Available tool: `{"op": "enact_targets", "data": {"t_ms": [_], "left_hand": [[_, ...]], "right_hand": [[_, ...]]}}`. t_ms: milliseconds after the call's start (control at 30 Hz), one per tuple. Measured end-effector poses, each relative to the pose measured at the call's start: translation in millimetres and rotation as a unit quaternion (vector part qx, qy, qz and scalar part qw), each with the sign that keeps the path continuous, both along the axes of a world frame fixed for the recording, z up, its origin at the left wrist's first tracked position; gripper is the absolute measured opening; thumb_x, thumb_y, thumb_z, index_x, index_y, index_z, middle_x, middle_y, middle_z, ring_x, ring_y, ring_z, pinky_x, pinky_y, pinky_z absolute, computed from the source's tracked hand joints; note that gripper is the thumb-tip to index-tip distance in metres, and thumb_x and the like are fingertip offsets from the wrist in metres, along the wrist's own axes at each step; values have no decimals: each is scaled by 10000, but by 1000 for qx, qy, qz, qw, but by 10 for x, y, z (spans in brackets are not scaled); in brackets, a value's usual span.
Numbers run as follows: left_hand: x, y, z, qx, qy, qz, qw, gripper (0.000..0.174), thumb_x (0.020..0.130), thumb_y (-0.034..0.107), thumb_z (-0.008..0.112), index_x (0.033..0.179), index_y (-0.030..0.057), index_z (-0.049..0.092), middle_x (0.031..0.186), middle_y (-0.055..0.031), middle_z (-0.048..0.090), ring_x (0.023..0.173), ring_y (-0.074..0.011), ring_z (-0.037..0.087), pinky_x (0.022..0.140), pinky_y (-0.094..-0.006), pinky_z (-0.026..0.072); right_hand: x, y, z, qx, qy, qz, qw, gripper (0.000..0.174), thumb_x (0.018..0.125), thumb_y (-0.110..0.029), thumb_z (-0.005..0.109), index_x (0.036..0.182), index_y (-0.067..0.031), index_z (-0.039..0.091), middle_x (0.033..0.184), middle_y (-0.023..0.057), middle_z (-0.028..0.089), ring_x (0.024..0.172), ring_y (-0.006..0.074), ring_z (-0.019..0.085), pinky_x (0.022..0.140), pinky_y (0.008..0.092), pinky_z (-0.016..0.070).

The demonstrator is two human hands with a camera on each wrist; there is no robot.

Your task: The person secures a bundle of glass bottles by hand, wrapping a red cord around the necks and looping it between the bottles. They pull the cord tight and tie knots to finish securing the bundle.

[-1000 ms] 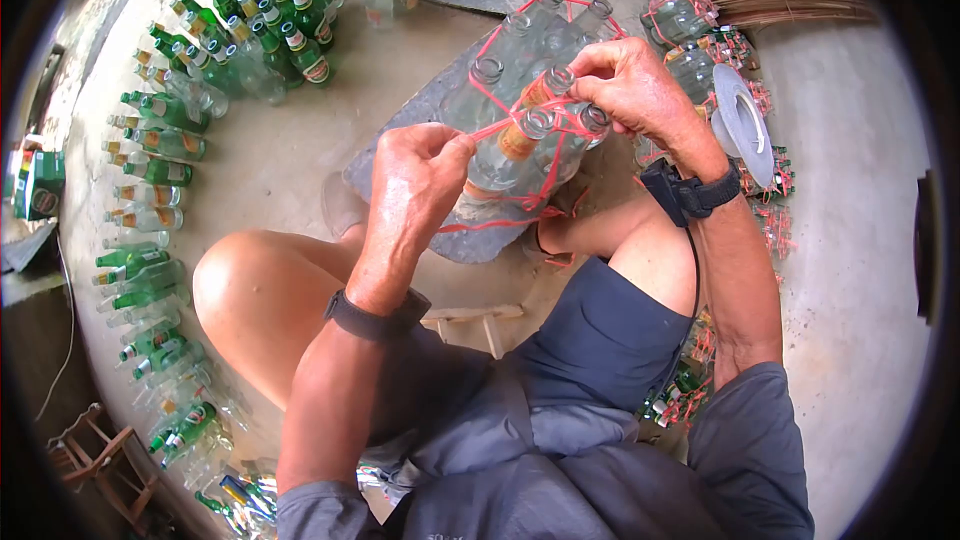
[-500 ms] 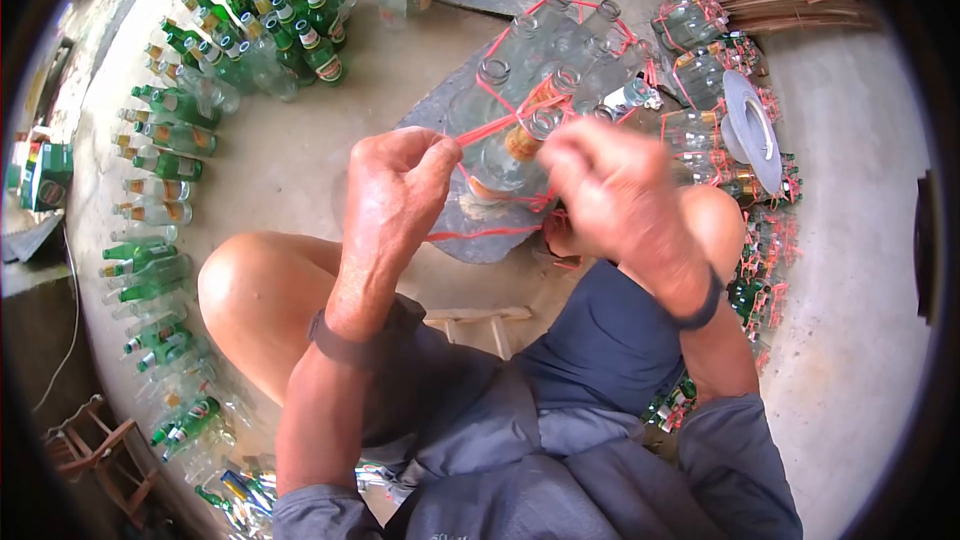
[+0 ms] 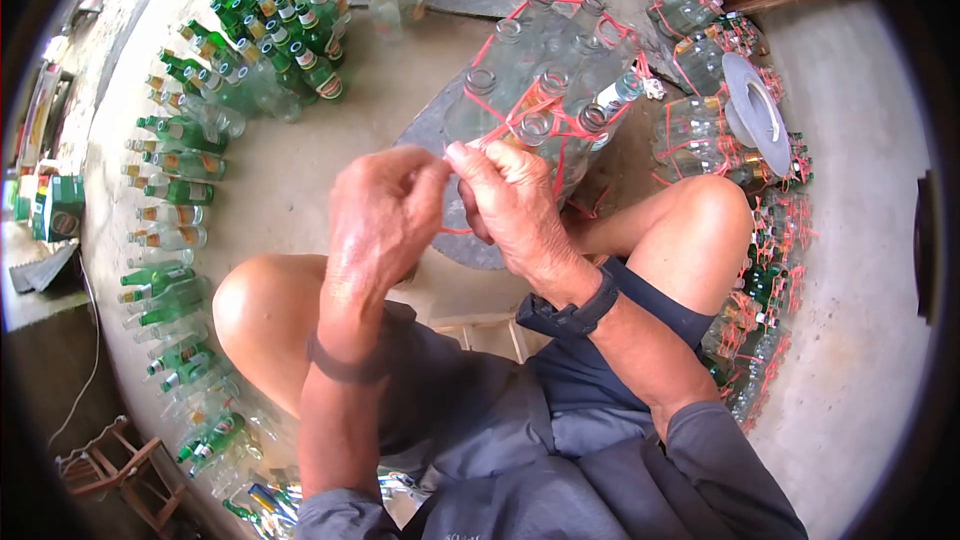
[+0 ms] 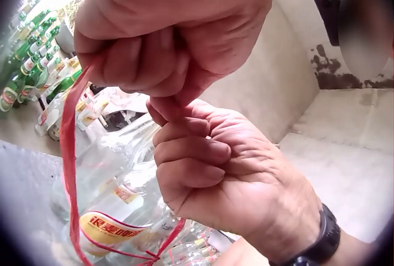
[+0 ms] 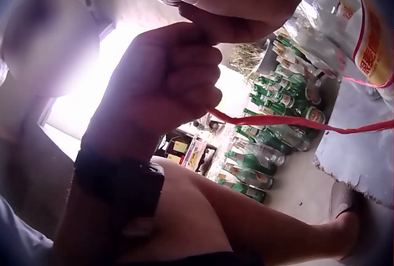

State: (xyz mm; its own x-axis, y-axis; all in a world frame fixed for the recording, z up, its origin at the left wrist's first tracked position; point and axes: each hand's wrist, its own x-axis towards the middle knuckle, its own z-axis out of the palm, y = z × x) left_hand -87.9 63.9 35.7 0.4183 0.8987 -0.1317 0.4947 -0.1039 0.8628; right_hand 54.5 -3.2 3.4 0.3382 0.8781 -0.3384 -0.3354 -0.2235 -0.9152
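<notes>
Both hands meet in front of a bundle of clear glass bottles (image 3: 480,105) that stands on a grey slab (image 3: 432,135). Red plastic strips run round and between the bottle necks. My left hand (image 3: 385,215) grips a red strip (image 4: 69,149), which trails down from its curled fingers in the left wrist view. Fingertips against the left hand's, my right hand (image 3: 515,205) pinches the strip's end there, its other fingers curled into the palm. The pinched end itself is hidden between the fingers. A yellow and red label (image 4: 108,226) shows on one bottle.
Green and clear bottles (image 3: 285,40) stand crowded at the back left, and more lie in a row down the left side. Tied bundles (image 3: 690,125) line the right, with a grey hat (image 3: 755,115) on them. A wooden stool (image 3: 125,470) is at lower left.
My right hand left the bottle necks, swung down toward me and then left to meet my left hand at the strip. The left hand stayed close to the bundle's near side.
</notes>
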Motion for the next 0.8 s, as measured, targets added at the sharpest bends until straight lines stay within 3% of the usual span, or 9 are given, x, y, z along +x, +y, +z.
{"op": "enact_targets", "data": {"t_ms": [67, 133, 167, 200, 267, 367, 633, 700, 800], "left_hand": [[87, 61, -35, 44, -6, 28, 999, 301, 981, 250, 668, 949, -17, 803, 745, -211, 719, 704, -342, 721, 708, -450, 562], [200, 138, -38, 63, -30, 22, 997, 335, 982, 288, 644, 1006, -1, 810, 839, -248, 757, 839, -426, 763, 796, -495, 589], [265, 165, -73, 64, -31, 22, 997, 335, 982, 288, 644, 1006, -1, 810, 839, -248, 757, 839, -426, 763, 796, -495, 589], [335, 191, -148, 23, -31, -36, 999, 332, 1014, 260, 652, 1048, -44, 781, 839, -192, 750, 808, -281, 713, 761, -423, 570], [476, 244, -237, -47, -25, -108, 993, 322, 1055, 214, 671, 1088, -96, 752, 859, -91, 756, 800, -104, 648, 727, -333, 553], [597, 253, -316, -69, -121, -82, 987, 296, 974, 181, 644, 1010, -83, 774, 802, -212, 762, 741, -249, 751, 727, -401, 585], [640, 218, -292, -88, -131, -74, 985, 277, 979, 132, 650, 1031, -124, 742, 780, -168, 749, 693, -187, 694, 681, -373, 565], [635, 198, -222, -147, -108, -52, 982, 296, 992, 149, 644, 1053, -125, 736, 771, -184, 730, 692, -206, 688, 684, -396, 553], [630, 196, -308, -46, -111, -64, 991, 312, 1002, 163, 631, 1042, -133, 722, 766, -228, 702, 711, -230, 687, 702, -422, 543]], "right_hand": [[52, -14, -117, 83, -231, 26, 969, 355, 1112, -270, 656, 838, -45, 643, 636, -29, 560, 492, 53, 492, 451, 264, 392], [97, -37, -201, 53, -242, 47, 968, 293, 1084, -211, 664, 878, -4, 664, 646, 64, 599, 559, 117, 564, 528, 330, 450], [111, -47, -226, 23, -251, 71, 965, 236, 1057, -151, 673, 918, 38, 685, 656, 156, 639, 626, 181, 637, 605, 396, 509], [86, -45, -154, 23, -214, 59, 975, 200, 1042, -130, 680, 922, 30, 692, 711, 191, 685, 665, 238, 705, 618, 409, 526], [126, -49, -345, 64, -261, 55, 962, 185, 1029, -125, 694, 928, 29, 694, 739, 204, 696, 685, 280, 721, 624, 419, 535], [172, -62, -444, 122, -339, 37, 932, 154, 1003, -112, 722, 943, 28, 699, 797, 225, 717, 730, 359, 744, 639, 444, 551], [198, -166, -312, 108, -438, 40, 891, 188, 997, -188, 737, 935, -10, 728, 770, 228, 714, 778, 443, 739, 649, 504, 566], [300, -312, -325, 90, -535, 228, 808, 215, 986, -225, 738, 888, -34, 734, 731, 222, 698, 747, 430, 732, 633, 517, 563], [404, -523, 320, 79, -532, 226, 812, 202, 958, -214, 757, 845, -50, 729, 726, 214, 695, 737, 413, 731, 620, 518, 554]]}}
